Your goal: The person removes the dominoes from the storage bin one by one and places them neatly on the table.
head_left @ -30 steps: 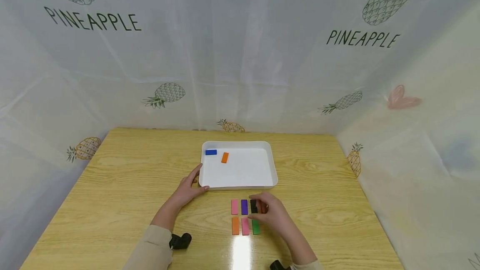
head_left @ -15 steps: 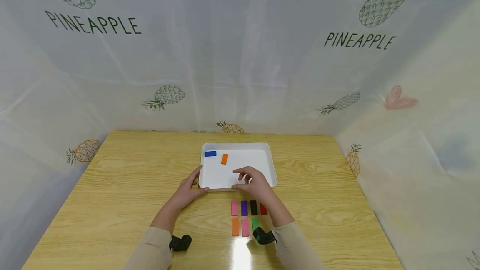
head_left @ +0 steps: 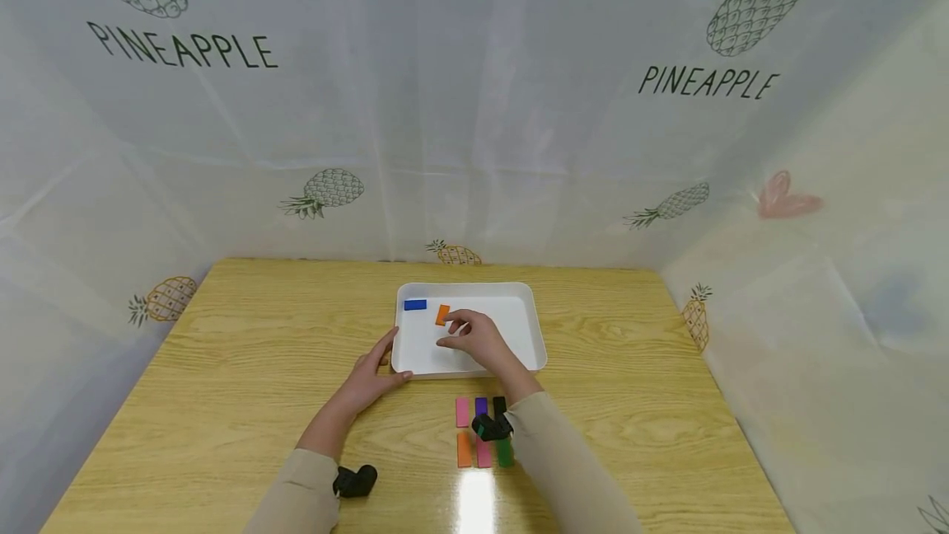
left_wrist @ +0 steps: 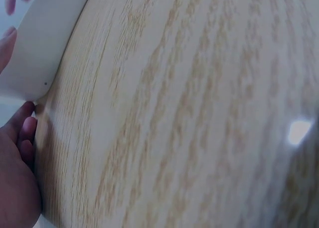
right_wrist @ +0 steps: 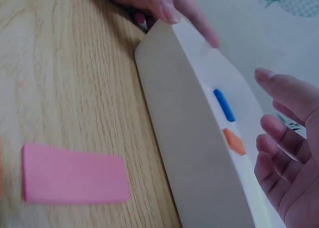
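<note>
At the near-left corner of a shallow white tray (head_left: 504,344), my left hand (head_left: 366,381) rests with thumb on the front wall and fingers along the left side. Over the tray floor hovers my right hand (head_left: 478,339), thumb and fingers apart, with nothing seen between them in the right wrist view. Its fingertips are by an orange block (head_left: 442,314); whether they touch it I cannot tell. Farther left in the tray lies a blue block (head_left: 415,305). Both blocks are small, flat and rectangular.
Two rows of flat blocks lie on the wooden table (head_left: 630,402) before the tray: a pink block (head_left: 463,412), an orange one (head_left: 464,450), a green one (head_left: 505,453) and several others, partly hidden by my right wrist's camera (head_left: 491,427). A pineapple-print curtain (head_left: 474,147) hangs behind.
My right hand has moved from the black block in the rows up over the tray, then left to the orange block. The right forearm now hides the red block. My left hand stays put.
</note>
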Motion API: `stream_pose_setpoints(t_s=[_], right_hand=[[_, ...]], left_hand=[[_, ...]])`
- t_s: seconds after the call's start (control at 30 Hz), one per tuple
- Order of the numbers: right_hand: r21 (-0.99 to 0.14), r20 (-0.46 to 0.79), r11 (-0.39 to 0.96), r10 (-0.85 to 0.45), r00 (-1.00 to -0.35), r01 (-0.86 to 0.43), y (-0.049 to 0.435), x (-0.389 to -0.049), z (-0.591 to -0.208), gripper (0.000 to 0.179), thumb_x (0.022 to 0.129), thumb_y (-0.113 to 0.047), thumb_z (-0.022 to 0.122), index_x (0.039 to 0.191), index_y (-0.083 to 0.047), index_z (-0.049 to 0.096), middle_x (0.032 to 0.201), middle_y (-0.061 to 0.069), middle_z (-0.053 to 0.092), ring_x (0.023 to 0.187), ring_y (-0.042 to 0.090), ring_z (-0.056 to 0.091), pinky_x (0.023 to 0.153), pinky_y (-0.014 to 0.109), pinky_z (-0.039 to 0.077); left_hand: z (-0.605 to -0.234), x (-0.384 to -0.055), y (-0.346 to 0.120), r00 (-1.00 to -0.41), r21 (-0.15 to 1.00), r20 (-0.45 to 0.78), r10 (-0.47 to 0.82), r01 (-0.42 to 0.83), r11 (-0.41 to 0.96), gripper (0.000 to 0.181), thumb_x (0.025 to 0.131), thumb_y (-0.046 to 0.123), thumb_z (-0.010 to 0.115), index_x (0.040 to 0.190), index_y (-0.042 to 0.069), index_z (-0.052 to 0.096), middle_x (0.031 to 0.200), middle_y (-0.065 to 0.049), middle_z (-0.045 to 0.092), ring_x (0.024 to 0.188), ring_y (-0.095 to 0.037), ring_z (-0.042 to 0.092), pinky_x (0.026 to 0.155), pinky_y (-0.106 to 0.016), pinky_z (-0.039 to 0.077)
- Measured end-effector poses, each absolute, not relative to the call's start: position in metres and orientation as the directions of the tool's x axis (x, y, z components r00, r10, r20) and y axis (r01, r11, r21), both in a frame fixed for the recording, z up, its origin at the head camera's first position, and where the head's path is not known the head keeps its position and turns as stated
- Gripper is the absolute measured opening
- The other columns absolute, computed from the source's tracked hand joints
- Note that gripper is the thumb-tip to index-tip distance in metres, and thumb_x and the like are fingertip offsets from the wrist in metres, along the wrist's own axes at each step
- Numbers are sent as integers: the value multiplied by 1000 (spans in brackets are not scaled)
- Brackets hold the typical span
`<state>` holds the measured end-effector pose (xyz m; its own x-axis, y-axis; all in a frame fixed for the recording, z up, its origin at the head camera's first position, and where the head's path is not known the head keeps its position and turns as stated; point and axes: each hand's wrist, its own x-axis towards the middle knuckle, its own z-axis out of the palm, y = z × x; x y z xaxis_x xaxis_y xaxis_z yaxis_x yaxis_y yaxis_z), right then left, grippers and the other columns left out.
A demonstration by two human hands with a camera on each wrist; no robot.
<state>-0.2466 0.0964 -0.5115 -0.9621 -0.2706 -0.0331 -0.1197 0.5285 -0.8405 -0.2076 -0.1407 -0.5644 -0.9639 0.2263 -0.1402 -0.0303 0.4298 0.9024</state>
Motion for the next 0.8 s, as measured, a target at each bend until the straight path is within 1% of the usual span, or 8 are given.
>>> stream_pose_setpoints(t_s=[0.2, 0.3, 0.4, 0.53, 0.7, 0.8], right_hand=[[-842, -36, 530, -241, -970, -100, 81, -265, -526, 40, 79, -14, 83, 114, -1, 69, 93, 7, 65, 77, 14, 55, 73, 28, 47], [-853, -36, 514, -230, -972, -90, 73, -272, -531, 40, 78, -11, 84, 114, -2, 70, 95, 7, 65, 80, 14, 55, 76, 28, 47], [-850, -46, 520, -231, -972, -84, 65, -279, -534, 41, 78, -11, 83, 116, -6, 70, 98, 3, 66, 83, 13, 55, 77, 28, 47], [-846, -74, 529, -240, -968, -67, 57, -286, -538, 45, 80, -11, 82, 122, -8, 67, 107, 0, 66, 88, 14, 55, 79, 30, 47], [-830, -100, 557, -223, -970, -42, 51, -291, -543, 48, 81, -13, 82, 126, -13, 65, 113, 1, 63, 97, 18, 54, 85, 33, 46], [-815, -105, 578, -226, -969, -46, 48, -293, -546, 51, 81, -14, 82, 129, -15, 64, 123, 3, 60, 106, 21, 53, 91, 35, 45]], left_hand=[[-564, -209, -141, -964, 898, -129, 233, -13, 439, 90, 86, 29, 77, 157, 20, 23, 150, -18, 37, 124, -38, 41, 99, -57, 33], [-563, -209, -141, -965, 897, -117, 237, 0, 442, 89, 86, 29, 77, 157, 19, 24, 150, -19, 38, 123, -39, 42, 98, -57, 34], [-563, -208, -142, -965, 896, -111, 237, 6, 444, 89, 86, 28, 77, 157, 18, 24, 149, -20, 39, 121, -38, 42, 98, -57, 34], [-563, -208, -142, -965, 895, -115, 237, 3, 445, 88, 87, 28, 76, 157, 19, 23, 149, -20, 38, 121, -37, 42, 97, -56, 34], [-563, -206, -143, -965, 896, -123, 230, -8, 445, 89, 86, 30, 77, 157, 21, 24, 150, -19, 37, 121, -37, 42, 96, -57, 34], [-564, -206, -143, -966, 896, -117, 230, -2, 444, 89, 86, 30, 77, 157, 20, 24, 150, -19, 37, 120, -37, 42, 95, -58, 35]])
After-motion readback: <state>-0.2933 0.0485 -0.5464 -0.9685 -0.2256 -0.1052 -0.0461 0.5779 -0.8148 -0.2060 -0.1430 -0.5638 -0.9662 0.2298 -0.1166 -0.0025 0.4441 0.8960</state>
